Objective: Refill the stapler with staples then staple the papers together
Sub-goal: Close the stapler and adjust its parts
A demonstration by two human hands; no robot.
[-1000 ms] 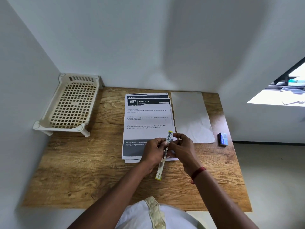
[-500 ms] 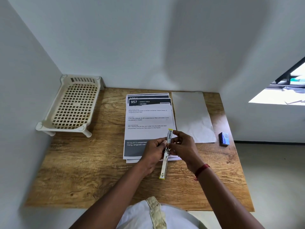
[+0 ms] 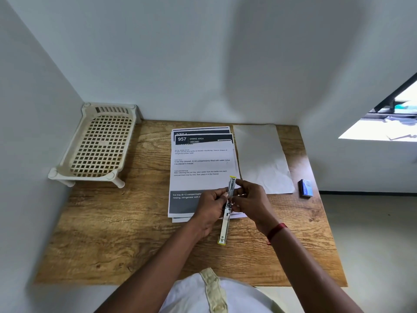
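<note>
Head cam: stapler [image 3: 225,220] is swung open flat over the near edge of the papers [image 3: 200,168]. Left hand [image 3: 211,206] and right hand [image 3: 250,199] pinch it from either side, probably to keep the channel up for loading. Staple box [image 3: 305,188] is near the table's [image 3: 112,233] right edge, past the blank sheet [image 3: 261,159]; my reach there is open. Rack [image 3: 99,145] is well apart, far left.

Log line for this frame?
phase: refill | stapler: opened out | left hand: grips stapler | right hand: pinches stapler | blue box: beside papers
</note>
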